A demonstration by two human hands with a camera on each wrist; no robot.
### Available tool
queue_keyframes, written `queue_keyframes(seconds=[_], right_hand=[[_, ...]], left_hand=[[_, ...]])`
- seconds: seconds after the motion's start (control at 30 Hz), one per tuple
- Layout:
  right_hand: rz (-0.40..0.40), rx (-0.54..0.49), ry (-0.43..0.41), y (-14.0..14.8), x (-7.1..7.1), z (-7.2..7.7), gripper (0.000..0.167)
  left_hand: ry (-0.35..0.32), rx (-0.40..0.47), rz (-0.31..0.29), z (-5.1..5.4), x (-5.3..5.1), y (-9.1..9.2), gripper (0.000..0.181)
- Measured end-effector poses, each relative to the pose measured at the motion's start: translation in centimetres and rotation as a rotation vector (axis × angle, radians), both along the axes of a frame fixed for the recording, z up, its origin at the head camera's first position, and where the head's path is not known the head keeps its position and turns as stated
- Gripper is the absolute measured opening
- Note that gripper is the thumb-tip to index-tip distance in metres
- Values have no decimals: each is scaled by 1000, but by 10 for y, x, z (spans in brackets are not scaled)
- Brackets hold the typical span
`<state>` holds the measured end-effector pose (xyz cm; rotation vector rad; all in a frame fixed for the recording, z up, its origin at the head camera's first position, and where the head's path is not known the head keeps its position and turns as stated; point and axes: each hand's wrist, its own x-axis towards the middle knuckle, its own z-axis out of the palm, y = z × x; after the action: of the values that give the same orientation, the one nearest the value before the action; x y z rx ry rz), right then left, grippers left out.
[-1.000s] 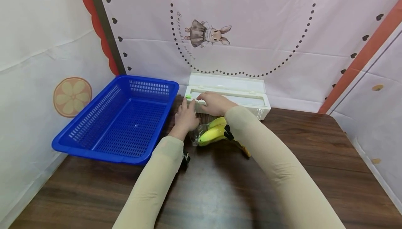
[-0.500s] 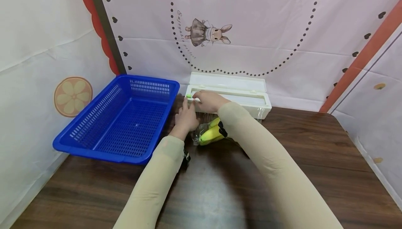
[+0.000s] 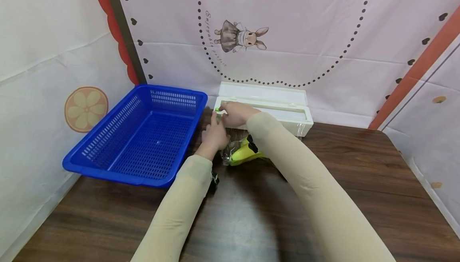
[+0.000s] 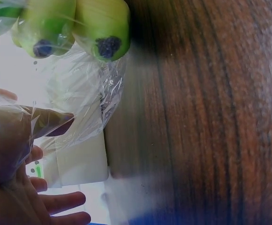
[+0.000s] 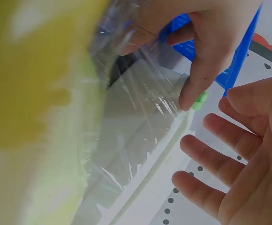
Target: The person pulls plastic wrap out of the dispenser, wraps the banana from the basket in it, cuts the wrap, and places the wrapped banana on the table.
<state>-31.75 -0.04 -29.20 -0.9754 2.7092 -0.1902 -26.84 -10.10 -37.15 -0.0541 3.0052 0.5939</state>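
Note:
A white cling film dispenser (image 3: 284, 122) stands with its lid raised against the back wall. Clear film (image 5: 136, 140) runs from its front over a bunch of bananas (image 3: 244, 155). My left hand (image 3: 214, 135) is at the dispenser's left end; in the right wrist view its index finger touches the front edge beside a green slider (image 5: 200, 100). Film lies across that hand in the left wrist view. Close above the same end, my right hand (image 3: 237, 113) has its fingers apart and slightly bent, holding nothing. The right forearm hides part of the bananas.
A blue slotted basket (image 3: 118, 177) stands to the left of the hands, near the left wall. All this is on a dark wooden table (image 3: 345, 182), with printed white cloth (image 3: 302, 26) hanging behind and at the sides.
My right hand has shifted left toward the green slider, and its forearm covers more of the bananas. The left hand stays near the dispenser's left end, its index finger now stretched out.

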Motion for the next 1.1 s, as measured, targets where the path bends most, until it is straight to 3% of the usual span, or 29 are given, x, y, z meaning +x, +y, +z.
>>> queue_keyframes(seconds=[0.5,0.9,1.1], right_hand=[[-22,41,-33,-11,-4,7,46],[-40,78,-77,-15,-3,4,52],[-44,139,-31,-18,-4,2,59]], left_hand=[[0,-32,6,4,1,1,70],[0,-42,11,2,2,1,69],[-2,-66,1,3,3,1,63]])
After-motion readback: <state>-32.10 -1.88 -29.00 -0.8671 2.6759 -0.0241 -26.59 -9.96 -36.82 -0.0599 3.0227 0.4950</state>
